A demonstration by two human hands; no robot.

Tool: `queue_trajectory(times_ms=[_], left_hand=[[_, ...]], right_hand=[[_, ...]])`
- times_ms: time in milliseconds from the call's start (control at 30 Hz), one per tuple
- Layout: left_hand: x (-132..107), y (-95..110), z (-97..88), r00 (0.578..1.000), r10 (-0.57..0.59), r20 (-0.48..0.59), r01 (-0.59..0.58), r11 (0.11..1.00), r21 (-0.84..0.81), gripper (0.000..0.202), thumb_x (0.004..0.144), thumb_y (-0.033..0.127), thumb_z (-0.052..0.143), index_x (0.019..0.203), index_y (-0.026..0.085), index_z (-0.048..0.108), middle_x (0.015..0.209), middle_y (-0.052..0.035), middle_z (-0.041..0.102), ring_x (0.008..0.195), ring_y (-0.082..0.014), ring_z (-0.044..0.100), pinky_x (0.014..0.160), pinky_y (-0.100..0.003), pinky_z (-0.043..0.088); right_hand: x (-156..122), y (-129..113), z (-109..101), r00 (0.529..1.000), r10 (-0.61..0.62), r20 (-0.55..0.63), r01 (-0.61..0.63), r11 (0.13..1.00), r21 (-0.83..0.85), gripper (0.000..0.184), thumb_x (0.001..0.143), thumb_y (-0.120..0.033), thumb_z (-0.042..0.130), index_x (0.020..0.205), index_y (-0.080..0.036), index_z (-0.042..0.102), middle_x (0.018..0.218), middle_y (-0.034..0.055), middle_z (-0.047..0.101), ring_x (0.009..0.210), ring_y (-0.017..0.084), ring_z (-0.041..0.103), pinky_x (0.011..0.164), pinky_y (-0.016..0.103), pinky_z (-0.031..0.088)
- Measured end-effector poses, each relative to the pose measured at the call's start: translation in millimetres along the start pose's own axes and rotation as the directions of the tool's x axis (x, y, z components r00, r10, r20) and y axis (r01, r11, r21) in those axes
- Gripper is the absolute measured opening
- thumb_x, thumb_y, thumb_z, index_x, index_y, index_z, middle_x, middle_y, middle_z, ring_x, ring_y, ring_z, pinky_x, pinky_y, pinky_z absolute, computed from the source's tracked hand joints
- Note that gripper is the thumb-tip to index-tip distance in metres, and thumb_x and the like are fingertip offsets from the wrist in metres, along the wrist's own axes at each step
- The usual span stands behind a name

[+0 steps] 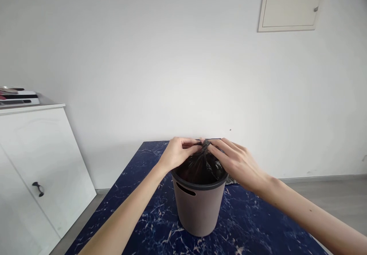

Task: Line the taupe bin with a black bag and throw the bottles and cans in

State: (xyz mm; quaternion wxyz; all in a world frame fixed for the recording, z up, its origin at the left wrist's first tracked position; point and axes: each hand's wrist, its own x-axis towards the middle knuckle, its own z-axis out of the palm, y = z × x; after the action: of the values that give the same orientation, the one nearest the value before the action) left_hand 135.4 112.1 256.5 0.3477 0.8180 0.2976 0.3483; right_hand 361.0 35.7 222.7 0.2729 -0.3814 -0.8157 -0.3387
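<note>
A small taupe bin [197, 209] with a dark rim and a slot handle stands on a dark blue marbled table [252, 224]. A black plastic bag [200, 167] sits inside it, its top gathered into a bunch above the rim. My left hand [177, 153] pinches the gathered bag top from the left. My right hand [235, 161] grips the same bunch from the right, fingers closed on the plastic. Both hands meet over the bin's middle.
A white cabinet [34, 163] with a dark knob stands at the left, with flat items stacked on top [17, 96]. A white wall lies behind the table, with a white panel door [289, 10] high at the right. Grey floor [338, 197] shows at the right.
</note>
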Motion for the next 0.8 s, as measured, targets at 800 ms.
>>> queue_trajectory(times_ms=[800], left_hand=[[-28,11,-26.3,0.940,-0.148,0.307,0.109,0.984,0.140,0.051,0.096,0.051,0.069,0.138,0.022,0.061,0.127,-0.0134,0.077,0.104,-0.0245,0.075,0.091,-0.039,0.056]], right_hand=[[-26,8,-6,0.904,0.367,0.220,-0.423,0.691,0.586,0.036,0.108,-0.023,0.041,0.124,-0.028,0.073,0.125,0.0086,0.076,0.112,0.025,0.073,0.089,0.042,0.061]])
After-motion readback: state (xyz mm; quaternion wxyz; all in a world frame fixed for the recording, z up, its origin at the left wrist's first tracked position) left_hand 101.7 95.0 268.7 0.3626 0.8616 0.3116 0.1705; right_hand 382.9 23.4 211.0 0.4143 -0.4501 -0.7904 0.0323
